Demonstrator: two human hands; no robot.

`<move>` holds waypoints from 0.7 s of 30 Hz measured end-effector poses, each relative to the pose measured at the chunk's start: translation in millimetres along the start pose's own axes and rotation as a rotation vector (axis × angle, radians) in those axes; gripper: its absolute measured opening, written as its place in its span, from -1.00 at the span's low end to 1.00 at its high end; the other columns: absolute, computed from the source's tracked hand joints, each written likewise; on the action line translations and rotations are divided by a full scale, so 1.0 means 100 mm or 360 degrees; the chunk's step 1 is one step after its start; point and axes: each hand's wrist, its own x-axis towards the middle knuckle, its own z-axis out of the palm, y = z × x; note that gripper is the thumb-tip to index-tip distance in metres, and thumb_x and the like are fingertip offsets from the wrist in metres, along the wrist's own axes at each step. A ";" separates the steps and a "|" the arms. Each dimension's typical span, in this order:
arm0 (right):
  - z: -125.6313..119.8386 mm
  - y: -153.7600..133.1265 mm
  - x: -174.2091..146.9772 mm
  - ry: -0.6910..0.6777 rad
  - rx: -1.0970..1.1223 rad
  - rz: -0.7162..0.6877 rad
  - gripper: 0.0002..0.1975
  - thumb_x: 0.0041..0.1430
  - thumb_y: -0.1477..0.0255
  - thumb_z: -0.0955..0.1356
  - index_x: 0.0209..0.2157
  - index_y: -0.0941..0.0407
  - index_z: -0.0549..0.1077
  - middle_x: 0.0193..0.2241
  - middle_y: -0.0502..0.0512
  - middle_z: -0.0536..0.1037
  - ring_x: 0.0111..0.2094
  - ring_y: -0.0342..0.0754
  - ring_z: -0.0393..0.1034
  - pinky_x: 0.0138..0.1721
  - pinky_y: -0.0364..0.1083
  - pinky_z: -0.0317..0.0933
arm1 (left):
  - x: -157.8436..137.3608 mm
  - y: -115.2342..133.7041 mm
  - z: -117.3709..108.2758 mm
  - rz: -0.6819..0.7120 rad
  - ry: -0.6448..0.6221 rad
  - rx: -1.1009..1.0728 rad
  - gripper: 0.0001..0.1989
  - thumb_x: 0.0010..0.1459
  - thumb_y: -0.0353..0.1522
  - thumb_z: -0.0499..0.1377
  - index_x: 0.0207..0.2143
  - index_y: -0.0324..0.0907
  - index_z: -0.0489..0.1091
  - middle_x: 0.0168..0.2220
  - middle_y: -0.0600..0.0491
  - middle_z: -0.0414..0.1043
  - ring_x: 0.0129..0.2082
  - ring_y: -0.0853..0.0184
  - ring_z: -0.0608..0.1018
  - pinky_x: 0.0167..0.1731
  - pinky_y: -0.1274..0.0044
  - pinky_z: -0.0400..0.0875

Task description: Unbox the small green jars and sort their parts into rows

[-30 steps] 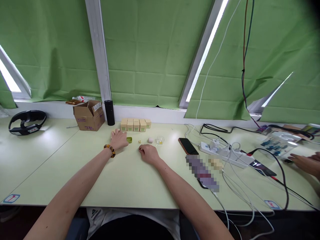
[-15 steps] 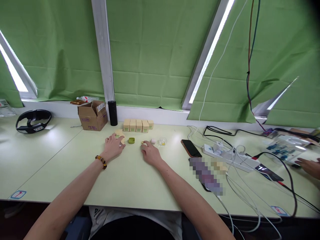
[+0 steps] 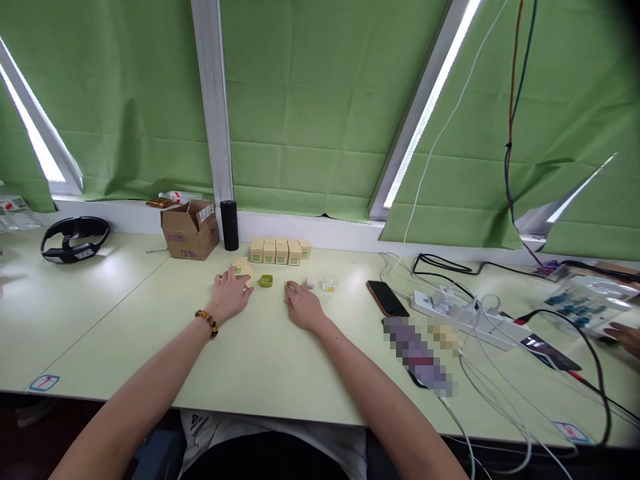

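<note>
My left hand (image 3: pixel 231 295) rests on the table with its fingers spread. Its fingertips touch an opened tan carton (image 3: pixel 242 265), which the hand partly covers. A small olive-green square container (image 3: pixel 267 281) stands between my two hands. On the other side, my right hand (image 3: pixel 303 307) has its fingers curled down, thumb and forefinger at a tiny yellow piece (image 3: pixel 287 284) too small to name. Just beyond its knuckles lie a pale pink rounded object (image 3: pixel 310 283) and a clear plastic dish (image 3: pixel 329 285) with something yellow in it.
Several small tan boxes (image 3: pixel 275 251) stand in a row behind my hands. Further left are a black cylinder (image 3: pixel 229 226), a cardboard box (image 3: pixel 190 231) and a black headset (image 3: pixel 75 240). A phone (image 3: pixel 387 299), a power strip (image 3: pixel 463 320) and tangled cables lie right; another person's hand (image 3: pixel 625 335) shows there.
The whole view has shifted slightly, so things appear a little further right. Both hands stay in nearly the same places among the objects.
</note>
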 end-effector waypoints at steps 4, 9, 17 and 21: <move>0.00 0.00 0.00 0.0001 0.0019 -0.0004 -0.57 0.46 0.40 0.18 0.29 0.11 0.31 0.36 0.26 0.28 0.11 0.15 0.36 0.03 0.07 0.33 | 0.00 -0.01 -0.02 -0.0011 -0.0015 -0.0015 -0.56 0.38 -0.13 -0.01 0.15 -0.05 0.46 0.28 -0.25 0.23 0.21 -0.07 0.39 0.24 0.10 0.11; 0.00 0.01 -0.01 0.0022 0.0060 -0.0007 -0.56 0.45 0.40 0.20 0.29 0.10 0.30 0.35 0.26 0.31 0.12 0.16 0.36 0.04 0.08 0.33 | 0.00 -0.04 -0.01 -0.0012 0.0002 -0.0041 -0.56 0.38 -0.14 0.00 0.16 -0.06 0.46 0.28 -0.27 0.22 0.23 -0.07 0.38 0.25 0.08 0.11; 0.00 0.03 -0.02 0.0047 0.0167 0.0050 -0.64 0.44 0.39 0.24 0.21 0.06 0.36 0.33 0.26 0.30 0.20 0.13 0.33 0.02 0.03 0.34 | -0.01 -0.03 -0.01 0.0021 0.0141 -0.0056 -0.60 0.36 -0.19 0.06 0.16 -0.06 0.45 0.32 -0.28 0.16 0.43 -0.14 0.07 0.29 -0.06 0.00; -0.01 0.02 -0.05 0.0091 0.0233 0.0049 -0.63 0.42 0.41 0.25 0.21 0.07 0.35 0.29 0.25 0.32 0.13 0.08 0.40 -0.11 -0.03 0.37 | -0.04 0.10 -0.11 0.0230 0.0284 -0.0147 -0.61 0.37 -0.25 0.05 0.17 -0.14 0.41 0.27 -0.28 0.20 0.37 -0.05 0.19 0.28 0.04 0.12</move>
